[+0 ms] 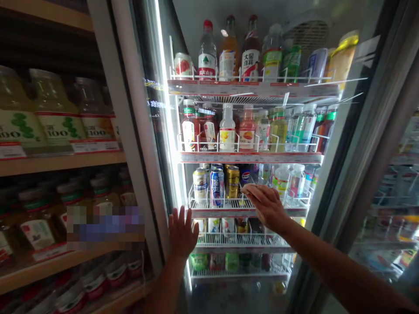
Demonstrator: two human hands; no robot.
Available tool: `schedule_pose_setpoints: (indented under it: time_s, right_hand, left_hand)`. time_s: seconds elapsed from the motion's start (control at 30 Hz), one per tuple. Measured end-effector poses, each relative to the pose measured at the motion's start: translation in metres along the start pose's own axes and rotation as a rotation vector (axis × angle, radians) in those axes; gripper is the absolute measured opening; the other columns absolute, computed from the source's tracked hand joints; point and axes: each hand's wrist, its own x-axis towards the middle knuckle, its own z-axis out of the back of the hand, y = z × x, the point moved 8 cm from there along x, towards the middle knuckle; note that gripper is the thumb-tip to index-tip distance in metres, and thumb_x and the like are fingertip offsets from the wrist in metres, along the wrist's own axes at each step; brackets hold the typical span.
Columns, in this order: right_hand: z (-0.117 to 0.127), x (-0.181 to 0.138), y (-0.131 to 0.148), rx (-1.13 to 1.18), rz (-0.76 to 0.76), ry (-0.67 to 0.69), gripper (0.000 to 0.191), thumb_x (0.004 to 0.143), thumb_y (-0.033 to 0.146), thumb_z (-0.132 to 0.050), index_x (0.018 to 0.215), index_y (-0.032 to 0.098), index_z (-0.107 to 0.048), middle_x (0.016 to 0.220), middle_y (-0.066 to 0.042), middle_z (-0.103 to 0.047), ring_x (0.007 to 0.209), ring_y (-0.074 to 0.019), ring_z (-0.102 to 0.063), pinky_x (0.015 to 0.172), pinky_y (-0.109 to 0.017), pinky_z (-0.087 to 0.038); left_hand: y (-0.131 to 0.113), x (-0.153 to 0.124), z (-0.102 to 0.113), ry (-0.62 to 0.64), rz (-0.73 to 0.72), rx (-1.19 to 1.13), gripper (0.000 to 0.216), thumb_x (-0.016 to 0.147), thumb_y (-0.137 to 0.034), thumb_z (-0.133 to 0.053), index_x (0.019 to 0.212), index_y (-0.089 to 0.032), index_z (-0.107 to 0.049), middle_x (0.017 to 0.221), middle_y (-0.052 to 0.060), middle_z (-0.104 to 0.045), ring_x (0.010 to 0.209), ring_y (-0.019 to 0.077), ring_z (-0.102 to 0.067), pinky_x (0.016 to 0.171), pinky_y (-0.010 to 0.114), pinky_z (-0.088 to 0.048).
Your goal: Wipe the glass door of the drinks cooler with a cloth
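My left hand [183, 231] is raised with its fingers spread, at the lower left of the glass door [242, 292] of a lit drinks fridge. It seems to rest flat against the glass. My right hand [270, 207] reaches in from the right with a folded pale pinkish cloth [253, 189] under its fingers, apparently pressed to the glass. Behind the cloth is the shelf with a gold can [232, 182], a blue can [216, 186] and a white can [200, 185]. Part of that shelf is hidden by my right hand.
Several wire shelves of bottles and cans fill the fridge, among them a red-capped water bottle [207, 54]. On the left stands a wooden-edged shelf [62, 163] of juice bottles. A metal frame [363, 161] runs along the right, with more drinks beyond it.
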Motion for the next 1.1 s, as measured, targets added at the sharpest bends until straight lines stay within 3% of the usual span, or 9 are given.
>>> schedule_pose_setpoints:
  time_s: [0.03,0.2,0.27,0.4,0.63,0.8,0.87,1.0,1.1]
  right_hand:
    - [0.0,0.006,0.001,0.006,0.006,-0.004,0.071,0.091,0.008,-0.056,0.154,0.032,-0.034,0.135,-0.003,-0.063,0.122,-0.0217,-0.052,0.105,-0.037,-0.038]
    - [0.024,0.055,-0.022,-0.096,-0.253,-0.38,0.065,0.094,0.008,-0.052,0.151,0.036,-0.04,0.14,-0.003,-0.058,0.124,-0.0241,-0.05,0.106,-0.042,-0.038]
    - [0.01,0.065,-0.004,-0.081,-0.224,-0.325,0.066,0.094,0.01,-0.05,0.154,0.034,-0.036,0.143,-0.004,-0.056,0.126,-0.0246,-0.048,0.105,-0.042,-0.038]
    - [-0.033,0.071,0.058,0.022,0.048,-0.022,0.074,0.093,0.012,-0.053,0.158,0.031,-0.023,0.142,0.0,-0.058,0.126,-0.0219,-0.047,0.104,-0.037,-0.037]
    - [-0.03,0.12,0.057,0.032,-0.2,-0.255,0.07,0.094,0.011,-0.047,0.156,0.037,-0.028,0.145,-0.001,-0.054,0.127,-0.0263,-0.045,0.103,-0.044,-0.035]
    - [-0.068,0.1,0.12,0.075,0.212,0.094,0.064,0.095,0.016,-0.051,0.155,0.027,-0.033,0.145,0.0,-0.056,0.13,-0.0218,-0.043,0.1,-0.038,-0.036]
    - [-0.062,0.099,0.107,0.057,0.142,0.061,0.064,0.095,0.015,-0.052,0.155,0.029,-0.034,0.145,0.001,-0.056,0.13,-0.0221,-0.043,0.102,-0.038,-0.035]
    - [-0.029,0.095,0.056,-0.004,-0.147,-0.186,0.068,0.094,0.012,-0.053,0.155,0.035,-0.032,0.145,0.001,-0.055,0.126,-0.024,-0.046,0.104,-0.041,-0.035]
    - [-0.032,0.073,0.061,0.023,-0.021,-0.074,0.07,0.094,0.014,-0.055,0.156,0.032,-0.03,0.145,0.001,-0.056,0.127,-0.0231,-0.047,0.102,-0.04,-0.036]
  left_hand:
    - [0.0,0.0,0.0,-0.005,-0.002,0.014,0.077,0.093,-0.026,-0.057,0.159,-0.019,-0.017,0.166,0.012,-0.017,0.154,0.0324,-0.014,0.125,0.053,-0.02]
    - [0.0,-0.001,0.001,-0.024,0.002,0.032,0.075,0.094,-0.028,-0.056,0.159,-0.019,-0.019,0.165,0.012,-0.018,0.153,0.0321,-0.015,0.124,0.052,-0.022]
    - [-0.001,-0.002,0.001,-0.025,0.004,0.028,0.075,0.093,-0.028,-0.056,0.158,-0.019,-0.02,0.164,0.012,-0.02,0.153,0.0322,-0.017,0.124,0.052,-0.023]
    - [0.0,-0.003,0.002,-0.01,0.013,0.013,0.074,0.094,-0.028,-0.056,0.158,-0.019,-0.02,0.163,0.013,-0.024,0.153,0.0315,-0.017,0.124,0.052,-0.023]
    - [-0.001,-0.005,0.002,-0.01,0.003,0.032,0.071,0.096,-0.03,-0.052,0.158,-0.016,-0.021,0.164,0.014,-0.021,0.153,0.0316,-0.015,0.125,0.051,-0.021]
    - [0.0,-0.005,0.002,-0.003,0.011,0.017,0.071,0.095,-0.03,-0.052,0.158,-0.017,-0.021,0.163,0.013,-0.024,0.153,0.0305,-0.014,0.125,0.05,-0.021]
    - [-0.001,-0.004,0.002,-0.003,0.006,0.024,0.071,0.095,-0.03,-0.052,0.158,-0.016,-0.021,0.164,0.013,-0.021,0.153,0.0311,-0.013,0.125,0.05,-0.02]
    - [-0.001,-0.004,0.001,-0.005,0.0,0.022,0.072,0.095,-0.029,-0.052,0.158,-0.016,-0.021,0.164,0.013,-0.02,0.153,0.0316,-0.014,0.125,0.05,-0.021]
    - [-0.001,-0.005,0.001,-0.009,0.001,0.011,0.072,0.095,-0.03,-0.052,0.158,-0.016,-0.021,0.164,0.013,-0.022,0.153,0.0318,-0.015,0.124,0.051,-0.021]
